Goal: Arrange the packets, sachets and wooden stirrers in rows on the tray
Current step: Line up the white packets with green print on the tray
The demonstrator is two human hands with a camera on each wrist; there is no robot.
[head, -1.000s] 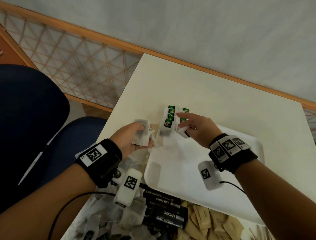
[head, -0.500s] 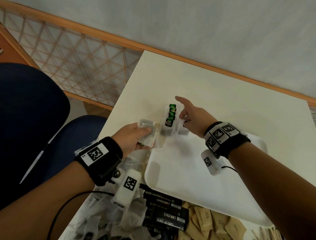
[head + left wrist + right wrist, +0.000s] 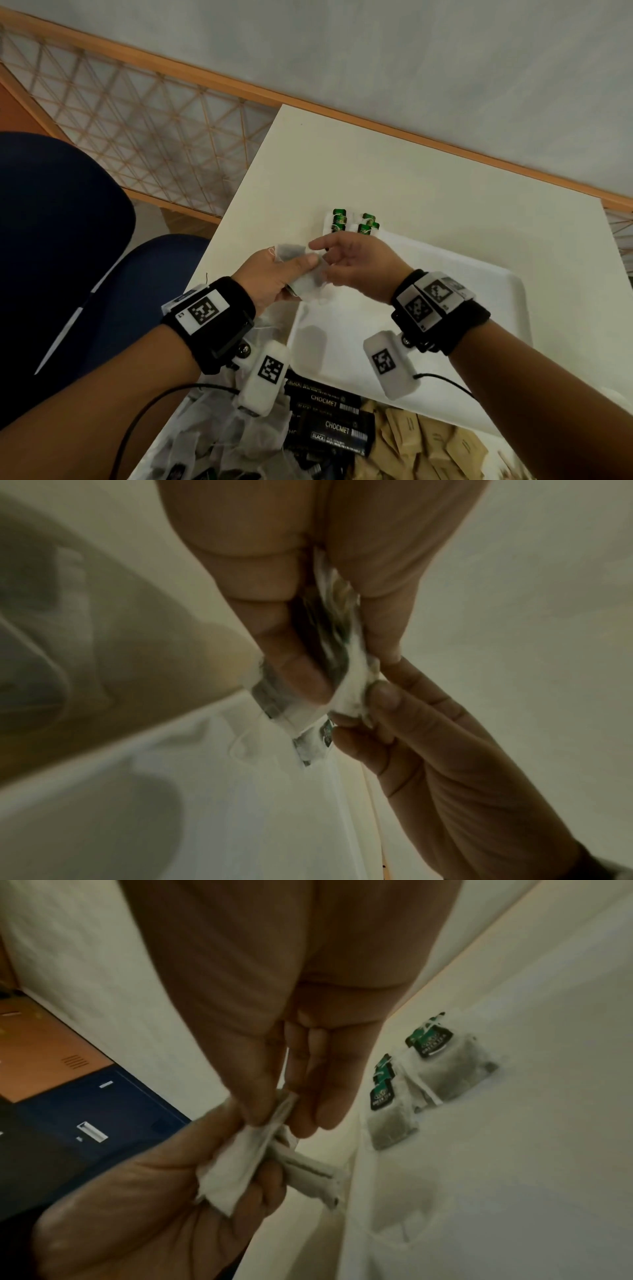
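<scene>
My right hand (image 3: 356, 265) pinches one sachet (image 3: 310, 286) from my left hand's (image 3: 270, 277) clutched stack (rows (image 3: 352, 222) lie frame-upward).

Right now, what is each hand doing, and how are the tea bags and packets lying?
left hand: grips a bunch of tea bags
right hand: pinches one tea bag from that bunch
placed tea bags: lying on the tray's far corner
tray: flat on table
black packets: piled off tray
</scene>
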